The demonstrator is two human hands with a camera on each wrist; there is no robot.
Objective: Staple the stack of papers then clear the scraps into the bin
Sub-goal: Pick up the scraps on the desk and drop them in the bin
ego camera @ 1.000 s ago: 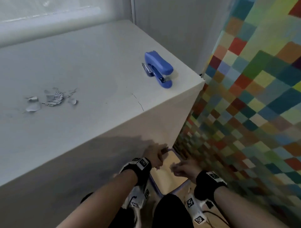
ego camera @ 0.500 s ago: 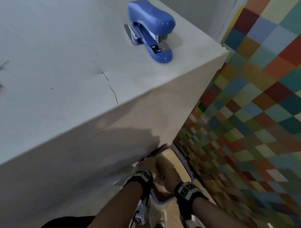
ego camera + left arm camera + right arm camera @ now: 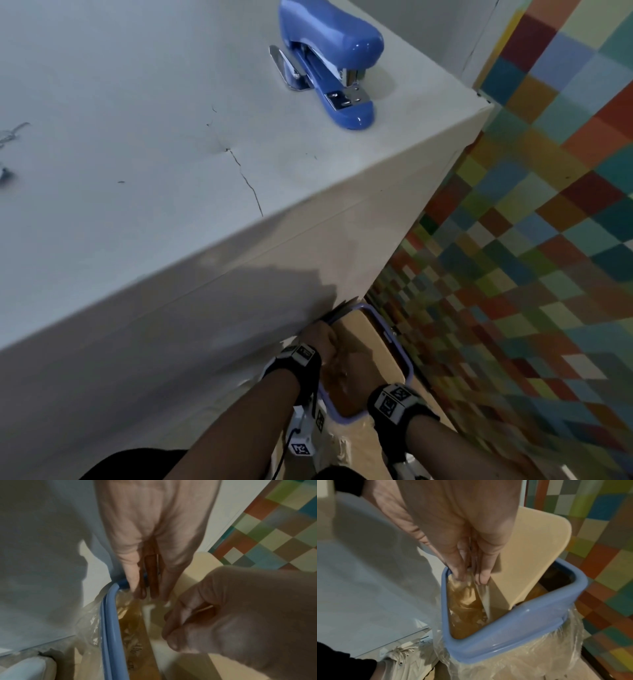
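A blue stapler (image 3: 329, 68) lies on the white table (image 3: 137, 192) near its right corner. A few paper scraps (image 3: 7, 137) show at the table's left edge. No stack of papers is in view. Below the table's front stands a bin with a blue rim (image 3: 400, 346) (image 3: 522, 622) and a tilted beige swing lid (image 3: 536, 547). My left hand (image 3: 320, 339) (image 3: 149, 593) points straight fingers down at the rim's table-side corner. My right hand (image 3: 349, 363) (image 3: 471, 578) reaches into the opening, fingertips against the clear liner and the lid's lower edge. Nothing shows in either hand.
The clear plastic liner (image 3: 530, 655) hangs over the bin's outside. The table's front panel (image 3: 205, 308) stands right against the bin. A light shoe (image 3: 406, 660) is beside the bin's base. A multicoloured checked floor (image 3: 513, 274) spreads out to the right.
A second ago both hands hovered at the bin's rim. The right hand has since moved into the opening next to the left hand, and my head has dropped closer.
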